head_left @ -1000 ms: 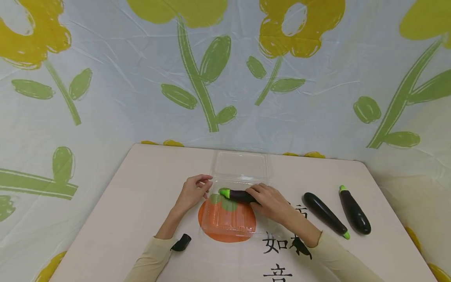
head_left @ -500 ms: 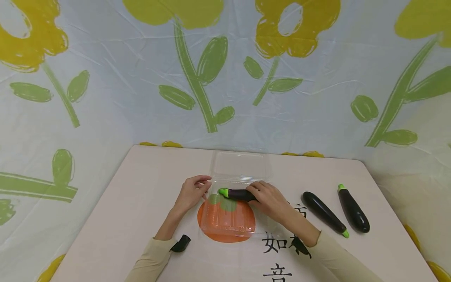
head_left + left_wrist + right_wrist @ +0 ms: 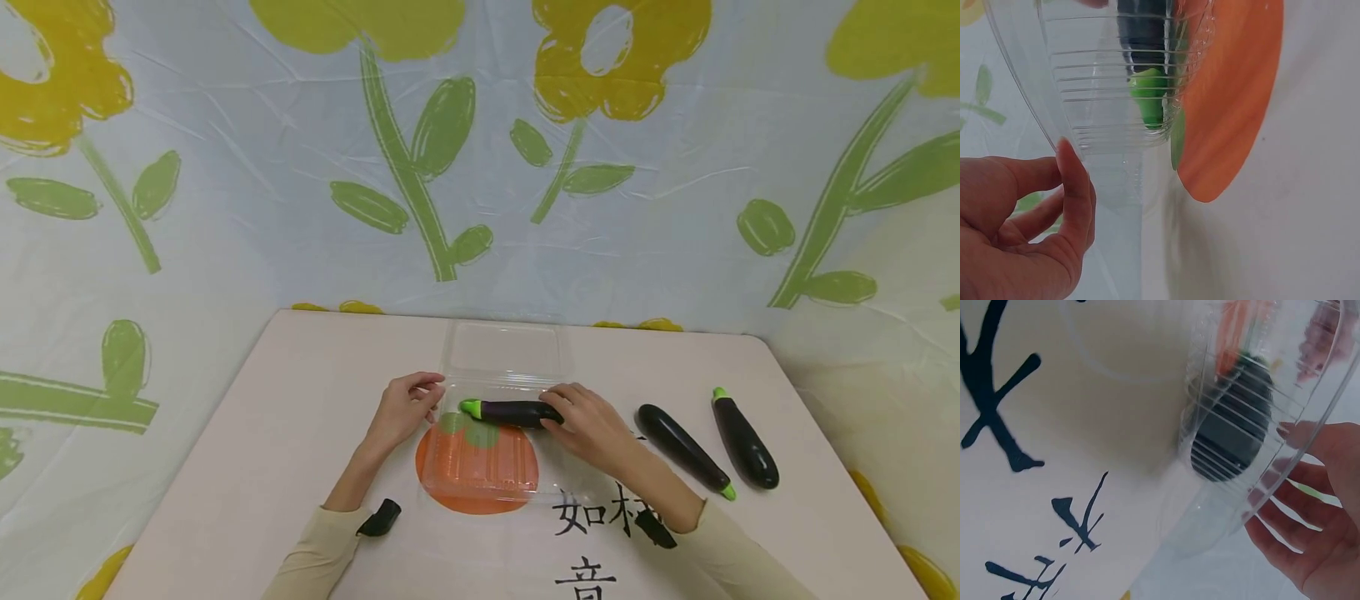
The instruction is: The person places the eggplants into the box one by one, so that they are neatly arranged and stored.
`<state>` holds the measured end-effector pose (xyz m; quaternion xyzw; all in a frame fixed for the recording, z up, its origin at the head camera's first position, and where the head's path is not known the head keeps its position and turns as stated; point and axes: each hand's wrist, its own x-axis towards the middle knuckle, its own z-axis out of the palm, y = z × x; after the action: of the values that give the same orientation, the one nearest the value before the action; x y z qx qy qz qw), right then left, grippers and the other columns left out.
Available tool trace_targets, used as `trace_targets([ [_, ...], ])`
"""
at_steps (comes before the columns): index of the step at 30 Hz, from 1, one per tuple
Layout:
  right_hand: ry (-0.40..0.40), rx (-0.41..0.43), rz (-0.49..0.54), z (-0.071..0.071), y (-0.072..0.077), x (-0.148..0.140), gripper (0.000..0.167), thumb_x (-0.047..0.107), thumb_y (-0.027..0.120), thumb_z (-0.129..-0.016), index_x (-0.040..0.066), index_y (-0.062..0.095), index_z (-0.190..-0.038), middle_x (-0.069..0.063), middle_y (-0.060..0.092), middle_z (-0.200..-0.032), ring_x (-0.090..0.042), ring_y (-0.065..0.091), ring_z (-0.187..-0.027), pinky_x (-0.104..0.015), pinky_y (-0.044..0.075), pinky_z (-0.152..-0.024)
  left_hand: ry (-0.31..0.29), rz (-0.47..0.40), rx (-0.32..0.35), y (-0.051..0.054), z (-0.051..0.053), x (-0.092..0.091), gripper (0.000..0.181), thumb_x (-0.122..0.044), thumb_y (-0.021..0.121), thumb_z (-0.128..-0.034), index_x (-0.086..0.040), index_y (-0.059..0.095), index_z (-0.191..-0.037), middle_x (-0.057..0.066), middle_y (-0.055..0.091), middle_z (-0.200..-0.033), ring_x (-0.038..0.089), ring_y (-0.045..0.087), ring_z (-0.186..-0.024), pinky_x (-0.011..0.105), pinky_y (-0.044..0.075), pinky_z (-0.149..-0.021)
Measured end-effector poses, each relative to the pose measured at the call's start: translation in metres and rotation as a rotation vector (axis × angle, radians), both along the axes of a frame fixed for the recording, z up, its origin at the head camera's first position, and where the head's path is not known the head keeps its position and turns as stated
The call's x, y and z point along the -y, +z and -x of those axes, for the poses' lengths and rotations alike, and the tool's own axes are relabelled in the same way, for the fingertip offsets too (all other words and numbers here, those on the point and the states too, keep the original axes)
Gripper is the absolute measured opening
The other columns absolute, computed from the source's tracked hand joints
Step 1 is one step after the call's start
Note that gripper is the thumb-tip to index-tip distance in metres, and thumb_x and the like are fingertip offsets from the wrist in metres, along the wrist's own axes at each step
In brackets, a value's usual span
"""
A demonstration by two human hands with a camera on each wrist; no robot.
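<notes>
A dark eggplant with a green stem (image 3: 513,412) lies crosswise in the far part of an opened clear plastic container (image 3: 486,475). My left hand (image 3: 397,410) is at the container's left edge; in the left wrist view, thumb and finger of that hand (image 3: 1035,231) pinch the clear rim (image 3: 1025,97), with the green stem (image 3: 1149,94) inside. My right hand (image 3: 592,423) is at the eggplant's thick end. In the right wrist view its relaxed fingers (image 3: 1310,509) are around the container's edge, beside the eggplant (image 3: 1232,428), not wrapped round it.
Two more dark eggplants (image 3: 684,448) (image 3: 745,440) lie on the table to the right. The container's clear lid (image 3: 504,348) is folded back behind it. The tablecloth (image 3: 285,417) has an orange print and black characters. A flower-patterned cloth (image 3: 300,250) stands behind the table.
My right hand has slid right along the eggplant and let go of it, uncovering more of its thick end. The left hand keeps its place at the container. The head view has shifted slightly.
</notes>
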<state>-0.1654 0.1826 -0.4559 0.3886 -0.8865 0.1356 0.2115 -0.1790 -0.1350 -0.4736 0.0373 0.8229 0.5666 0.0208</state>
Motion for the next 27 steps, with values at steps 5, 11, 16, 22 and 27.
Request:
trace_targets([
  [5,-0.001,-0.014,0.016,-0.001,0.003,-0.009,0.038,0.010,0.087,-0.082,-0.002,0.070,-0.114,-0.014,0.070,-0.109,-0.030,0.068,-0.100,-0.042,0.061,-0.082,0.000,-0.002,-0.007,0.000,-0.001,0.000,0.024,-0.006,0.068,-0.0992,0.002,0.070,-0.122,0.011,0.066,-0.095,0.017,0.063,-0.061,0.046,0.062,-0.066],
  [11,-0.004,-0.024,0.049,-0.002,0.008,-0.020,0.039,0.008,0.087,-0.080,-0.002,0.070,-0.114,-0.014,0.070,-0.109,-0.028,0.069,-0.097,-0.042,0.062,-0.077,0.003,-0.005,-0.003,-0.002,0.000,0.000,0.024,-0.007,0.068,-0.0992,0.002,0.070,-0.122,0.011,0.066,-0.094,0.017,0.063,-0.060,0.047,0.063,-0.067],
  [16,-0.038,-0.019,0.060,-0.005,0.012,-0.028,0.040,0.005,0.087,-0.080,-0.002,0.070,-0.115,-0.015,0.070,-0.109,-0.030,0.068,-0.097,-0.044,0.062,-0.077,0.003,-0.020,0.011,-0.002,0.001,0.000,0.025,-0.007,0.068,-0.0991,0.003,0.070,-0.122,0.012,0.066,-0.094,0.017,0.064,-0.061,0.044,0.063,-0.066],
  [22,-0.094,0.002,0.070,-0.007,0.014,-0.040,0.039,0.009,0.086,-0.082,-0.002,0.070,-0.115,-0.016,0.069,-0.110,-0.032,0.068,-0.100,-0.047,0.061,-0.080,0.008,-0.034,0.031,-0.003,0.002,0.000,0.025,-0.006,0.068,-0.0988,0.004,0.069,-0.122,0.014,0.065,-0.095,0.017,0.063,-0.062,0.039,0.063,-0.065],
  [27,-0.103,-0.020,0.084,-0.007,0.011,-0.052,0.039,0.007,0.086,-0.080,-0.003,0.070,-0.113,-0.017,0.069,-0.108,-0.033,0.068,-0.098,-0.048,0.061,-0.079,0.010,-0.044,0.038,-0.004,0.001,0.001,0.024,-0.006,0.068,-0.0990,0.003,0.069,-0.121,0.014,0.065,-0.095,0.016,0.063,-0.062,0.039,0.063,-0.064],
])
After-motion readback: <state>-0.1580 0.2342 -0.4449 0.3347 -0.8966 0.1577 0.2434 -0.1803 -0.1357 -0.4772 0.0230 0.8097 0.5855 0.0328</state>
